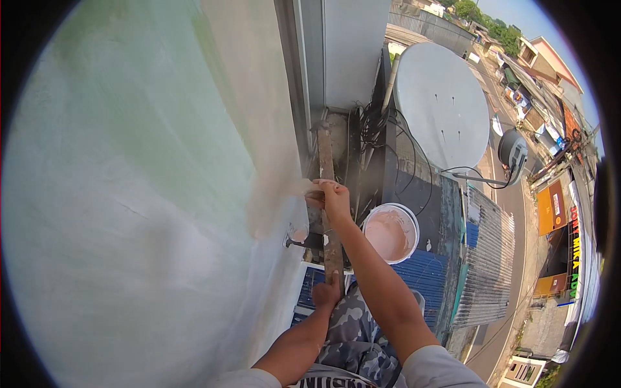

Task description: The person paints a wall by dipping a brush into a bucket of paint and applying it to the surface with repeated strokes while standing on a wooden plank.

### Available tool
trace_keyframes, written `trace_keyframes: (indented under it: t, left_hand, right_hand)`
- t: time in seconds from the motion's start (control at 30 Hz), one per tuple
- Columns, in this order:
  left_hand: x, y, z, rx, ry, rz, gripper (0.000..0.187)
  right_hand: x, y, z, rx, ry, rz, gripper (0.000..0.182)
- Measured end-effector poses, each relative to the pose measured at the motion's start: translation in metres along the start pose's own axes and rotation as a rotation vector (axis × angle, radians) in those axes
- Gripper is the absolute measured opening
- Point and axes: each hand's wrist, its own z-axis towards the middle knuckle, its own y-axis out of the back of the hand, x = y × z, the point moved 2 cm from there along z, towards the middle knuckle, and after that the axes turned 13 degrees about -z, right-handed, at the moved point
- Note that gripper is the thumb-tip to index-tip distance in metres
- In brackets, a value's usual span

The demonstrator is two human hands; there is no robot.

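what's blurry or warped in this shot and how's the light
Head view: black circular border, street and buildings bowing along the right edge; head view: the tool in the right hand and the wall around it look smeared, likely motion blur, while the satellite dish is crisper; head view: bright daylight outside, paler hazy patches on the wall.
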Motion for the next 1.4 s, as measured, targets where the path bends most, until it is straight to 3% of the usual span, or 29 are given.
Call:
trace_keyframes:
  t: [0.1, 0.17, 0.37, 0.47, 0.5, 0.63, 0.77, 0.83, 1.0, 1.13, 1.2, 1.3, 1.4]
  left_hand:
    - [-0.007, 0.007, -0.003, 0.002, 0.003, 0.004, 0.091]
    - [-0.005, 0.003, -0.002, -0.008, -0.013, 0.007, 0.091]
    - [-0.005, 0.001, -0.001, 0.009, 0.014, -0.021, 0.089]
    - [0.0, -0.003, 0.001, -0.006, 0.013, -0.03, 0.087]
    - [0.001, -0.005, 0.002, -0.018, 0.012, -0.031, 0.087]
    - [0.012, -0.012, 0.008, 0.021, -0.003, -0.011, 0.087]
    - [0.013, -0.01, 0.008, 0.008, -0.041, -0.007, 0.086]
    - [0.011, -0.01, 0.008, 0.018, -0.023, 0.009, 0.086]
    - [0.01, -0.011, 0.007, 0.007, -0.041, -0.02, 0.085]
    - [0.013, -0.013, 0.008, 0.002, -0.057, -0.029, 0.085]
    - [0.013, -0.014, 0.007, 0.001, -0.029, -0.029, 0.085]
    - [0.008, -0.011, 0.007, -0.011, -0.013, -0.019, 0.085]
    - [0.003, -0.008, 0.005, -0.011, -0.007, -0.015, 0.083]
  right_hand:
    - [-0.008, 0.001, 0.007, -0.039, 0.018, -0.156, 0.024]
    - [0.039, -0.025, 0.013, -0.047, 0.138, -0.302, 0.023]
    - [0.234, -0.083, 0.007, 0.157, 0.651, 0.152, 0.028]
    - [0.25, -0.086, 0.014, 0.29, 0.607, 0.351, 0.024]
    - [0.229, -0.083, 0.025, 0.272, 0.659, 0.297, 0.032]
    - [0.089, -0.047, 0.04, 0.143, 0.303, 0.371, 0.033]
    - [-0.04, 0.019, 0.035, -0.133, 0.061, 0.07, 0.03]
    - [-0.066, 0.026, 0.035, -0.158, 0.029, -0.032, 0.028]
    - [-0.035, 0.002, 0.042, -0.093, 0.062, -0.312, 0.025]
    - [0.067, -0.025, 0.035, 0.007, 0.303, 0.164, 0.027]
    - [0.108, -0.022, 0.036, 0.045, 0.395, 0.238, 0.029]
    - [0.112, -0.012, 0.041, -0.006, 0.415, 0.172, 0.029]
    - [0.045, 0.005, 0.052, -0.108, 0.271, 0.029, 0.027]
